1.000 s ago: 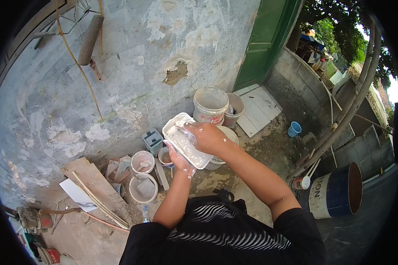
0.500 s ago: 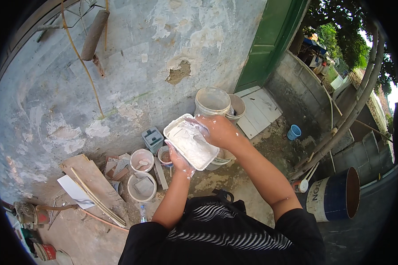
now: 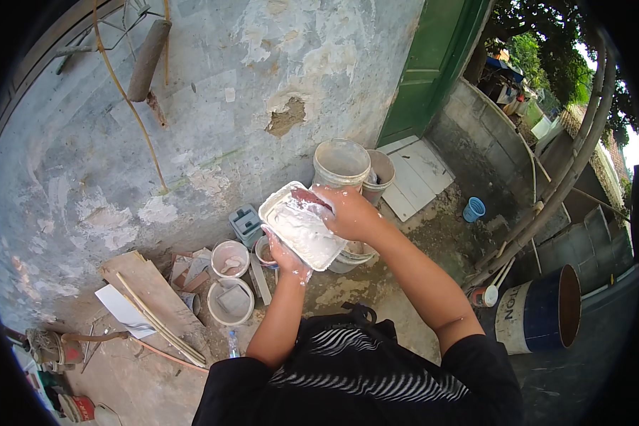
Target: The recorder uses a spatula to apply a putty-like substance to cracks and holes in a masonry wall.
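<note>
A rectangular tray (image 3: 272,205) smeared with thick white paste is tilted in front of me, gripped along its lower left side by my left hand (image 3: 286,252), which is spotted with white. My right hand (image 3: 346,213) is closed on a reddish-brown flat tool (image 3: 309,199), probably a spreader, whose edge rests in the paste at the tray's upper right; the part inside my fingers is hidden. Both hands carry white splatters. Just beyond the tray stand a large pale bucket (image 3: 337,153) and a smaller bucket (image 3: 382,165).
Weathered wall (image 3: 192,106) ahead, green door (image 3: 422,64) with pale boards (image 3: 412,174) before it. Several small buckets (image 3: 227,305), a grey-green container (image 3: 243,221) and planks (image 3: 149,298) lie on the floor. At right are a blue cup (image 3: 473,209), leaning poles (image 3: 571,163) and a drum (image 3: 532,312).
My right hand has shifted a little rightward, and the reddish-brown tool now shows above the paste where it was hidden or coated white. The tray has moved slightly with my hands.
</note>
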A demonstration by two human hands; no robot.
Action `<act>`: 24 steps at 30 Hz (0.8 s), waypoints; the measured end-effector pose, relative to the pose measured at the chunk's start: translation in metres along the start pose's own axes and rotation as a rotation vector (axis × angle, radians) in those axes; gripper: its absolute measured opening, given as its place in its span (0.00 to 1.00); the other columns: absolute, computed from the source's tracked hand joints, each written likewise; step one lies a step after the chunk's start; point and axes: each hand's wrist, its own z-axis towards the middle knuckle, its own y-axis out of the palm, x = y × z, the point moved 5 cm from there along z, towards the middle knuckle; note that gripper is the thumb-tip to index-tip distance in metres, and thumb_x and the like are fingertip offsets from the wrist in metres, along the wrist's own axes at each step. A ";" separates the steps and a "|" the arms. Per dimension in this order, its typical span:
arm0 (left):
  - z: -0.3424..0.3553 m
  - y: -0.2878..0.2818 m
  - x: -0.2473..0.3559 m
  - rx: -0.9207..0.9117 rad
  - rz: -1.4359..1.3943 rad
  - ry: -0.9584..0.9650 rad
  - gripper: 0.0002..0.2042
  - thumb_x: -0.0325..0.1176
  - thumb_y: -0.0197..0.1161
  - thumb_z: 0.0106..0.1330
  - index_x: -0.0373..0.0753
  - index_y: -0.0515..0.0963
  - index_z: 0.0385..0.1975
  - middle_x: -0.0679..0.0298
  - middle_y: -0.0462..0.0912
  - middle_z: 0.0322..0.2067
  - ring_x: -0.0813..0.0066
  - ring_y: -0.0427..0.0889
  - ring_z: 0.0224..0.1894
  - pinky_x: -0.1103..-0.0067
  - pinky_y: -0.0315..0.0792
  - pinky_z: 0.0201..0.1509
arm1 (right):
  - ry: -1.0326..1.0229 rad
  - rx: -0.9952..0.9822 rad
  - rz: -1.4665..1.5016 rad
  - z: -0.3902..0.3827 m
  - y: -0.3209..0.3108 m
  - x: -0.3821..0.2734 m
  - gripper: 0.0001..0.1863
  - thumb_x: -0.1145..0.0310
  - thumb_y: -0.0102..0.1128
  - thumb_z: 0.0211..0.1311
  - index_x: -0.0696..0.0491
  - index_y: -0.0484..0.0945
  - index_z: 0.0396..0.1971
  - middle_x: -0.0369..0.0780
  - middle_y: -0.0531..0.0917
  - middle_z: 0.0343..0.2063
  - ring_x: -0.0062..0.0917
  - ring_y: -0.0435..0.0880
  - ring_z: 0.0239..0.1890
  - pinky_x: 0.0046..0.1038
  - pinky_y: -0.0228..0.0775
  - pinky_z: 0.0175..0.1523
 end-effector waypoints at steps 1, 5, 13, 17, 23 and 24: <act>0.002 0.004 0.002 -0.057 -0.024 0.025 0.31 0.58 0.32 0.68 0.42 0.57 0.63 0.58 0.62 0.61 0.56 0.64 0.61 0.63 0.58 0.64 | 0.019 0.084 0.019 0.000 -0.009 0.008 0.20 0.75 0.57 0.47 0.56 0.74 0.45 0.51 0.80 0.34 0.45 0.79 0.38 0.38 0.70 0.44; -0.001 0.017 0.002 -0.156 -0.134 0.049 0.32 0.60 0.31 0.67 0.43 0.54 0.64 0.58 0.58 0.63 0.54 0.60 0.63 0.61 0.57 0.65 | 0.061 0.131 -0.057 0.000 -0.017 0.020 0.22 0.77 0.57 0.46 0.56 0.73 0.46 0.51 0.80 0.33 0.46 0.78 0.37 0.38 0.71 0.44; 0.001 0.007 -0.008 -0.038 -0.142 0.117 0.34 0.61 0.31 0.66 0.41 0.56 0.63 0.57 0.60 0.62 0.54 0.62 0.62 0.62 0.56 0.66 | 0.101 0.076 -0.126 -0.011 0.011 0.024 0.23 0.76 0.58 0.46 0.58 0.71 0.47 0.51 0.80 0.34 0.46 0.78 0.39 0.39 0.70 0.47; 0.000 0.007 -0.010 0.001 -0.097 0.143 0.34 0.60 0.30 0.66 0.41 0.56 0.63 0.57 0.61 0.62 0.54 0.62 0.62 0.63 0.57 0.65 | 0.032 0.241 -0.084 -0.018 0.010 0.023 0.24 0.76 0.56 0.45 0.59 0.71 0.47 0.52 0.80 0.33 0.46 0.79 0.37 0.40 0.71 0.43; 0.000 0.005 -0.014 0.044 -0.082 0.140 0.33 0.60 0.30 0.66 0.43 0.56 0.64 0.58 0.60 0.62 0.56 0.61 0.63 0.63 0.55 0.66 | 0.106 0.138 0.002 -0.017 0.018 0.012 0.24 0.76 0.57 0.45 0.60 0.70 0.48 0.53 0.80 0.32 0.47 0.79 0.36 0.40 0.71 0.42; -0.001 0.004 -0.014 0.058 -0.069 0.134 0.33 0.60 0.30 0.66 0.43 0.56 0.64 0.59 0.60 0.62 0.56 0.60 0.63 0.63 0.54 0.67 | 0.147 0.080 0.041 -0.015 0.019 0.009 0.25 0.74 0.59 0.45 0.61 0.71 0.47 0.54 0.79 0.34 0.48 0.78 0.39 0.39 0.71 0.45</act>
